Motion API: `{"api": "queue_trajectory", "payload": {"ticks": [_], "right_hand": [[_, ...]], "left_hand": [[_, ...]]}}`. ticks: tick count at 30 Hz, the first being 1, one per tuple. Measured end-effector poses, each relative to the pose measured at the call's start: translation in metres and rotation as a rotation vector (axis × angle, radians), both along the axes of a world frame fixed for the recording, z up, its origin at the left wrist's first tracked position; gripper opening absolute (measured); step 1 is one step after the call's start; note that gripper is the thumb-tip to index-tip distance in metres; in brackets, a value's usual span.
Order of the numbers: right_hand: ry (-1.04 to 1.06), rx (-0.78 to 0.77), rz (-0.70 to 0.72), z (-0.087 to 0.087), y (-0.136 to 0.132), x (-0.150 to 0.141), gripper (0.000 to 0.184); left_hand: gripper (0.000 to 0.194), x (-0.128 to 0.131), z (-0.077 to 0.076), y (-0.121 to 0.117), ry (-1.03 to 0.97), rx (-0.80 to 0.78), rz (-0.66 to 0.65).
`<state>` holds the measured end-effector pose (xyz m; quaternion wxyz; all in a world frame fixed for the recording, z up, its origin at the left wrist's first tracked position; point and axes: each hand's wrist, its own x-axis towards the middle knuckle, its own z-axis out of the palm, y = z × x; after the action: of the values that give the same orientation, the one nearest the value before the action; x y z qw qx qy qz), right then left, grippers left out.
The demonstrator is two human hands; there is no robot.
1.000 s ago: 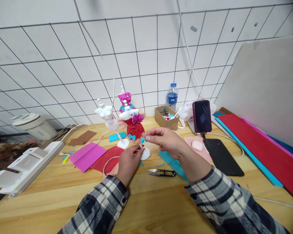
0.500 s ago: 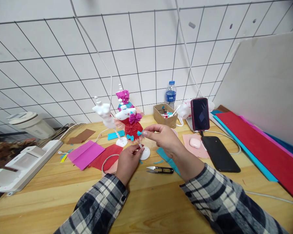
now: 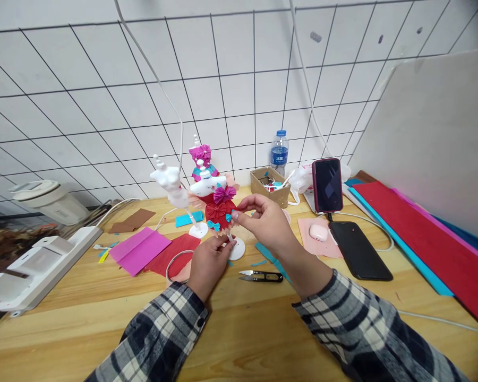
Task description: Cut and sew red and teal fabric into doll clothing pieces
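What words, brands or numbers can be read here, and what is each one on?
"冰露", on the blue label of the water bottle; second character slightly blurred, smaller print unreadable.
Red marks on the plastic bag: too blurred to read.
Faint mark on the lidded container: too small to read.
I can read no numbers.

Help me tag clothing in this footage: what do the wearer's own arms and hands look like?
The left sleeve and right sleeve match: long plaid in black or navy, white and grey. A round dark button shows at the left cuff. The left hand and right hand are bare, without visible gloves or rings.
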<state>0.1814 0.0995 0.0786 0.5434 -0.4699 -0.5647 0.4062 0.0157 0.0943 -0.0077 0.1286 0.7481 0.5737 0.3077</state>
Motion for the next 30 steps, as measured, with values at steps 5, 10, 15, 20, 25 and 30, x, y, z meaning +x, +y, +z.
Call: {"api": "queue_trajectory", "payload": {"ticks": [5, 10, 15, 20, 25, 30], "right_hand": [[-0.005, 0.062, -0.055, -0.001, -0.002, -0.005, 0.027], [-0.048, 0.13, -0.106, -0.003, -0.006, -0.008, 0.021], [-0.011, 0.069, -0.069, -0.002, -0.009, -0.006, 0.023], [-0.094, 0.124, -0.143, -0.008, -0.001, 0.002, 0.018], [-0.445, -0.022, 0.011, -0.041, 0.009, 0.006, 0.021], [-0.525, -0.004, 0.147, -0.071, 0.008, -0.012, 0.012]], "left_hand": [[0.028, 0.002, 0.004, -0.005, 0.063, 0.026, 0.019], [0.029, 0.005, 0.006, -0.01, 0.069, 0.02, -0.028], [0.03, -0.002, 0.002, -0.008, -0.096, -0.005, -0.002], [0.028, -0.012, -0.003, -0.003, -0.078, -0.004, 0.01], [0.028, -0.01, -0.01, 0.0, -0.06, -0.007, -0.011], [0.024, -0.007, -0.016, 0.003, -0.067, -0.014, -0.114]]}}
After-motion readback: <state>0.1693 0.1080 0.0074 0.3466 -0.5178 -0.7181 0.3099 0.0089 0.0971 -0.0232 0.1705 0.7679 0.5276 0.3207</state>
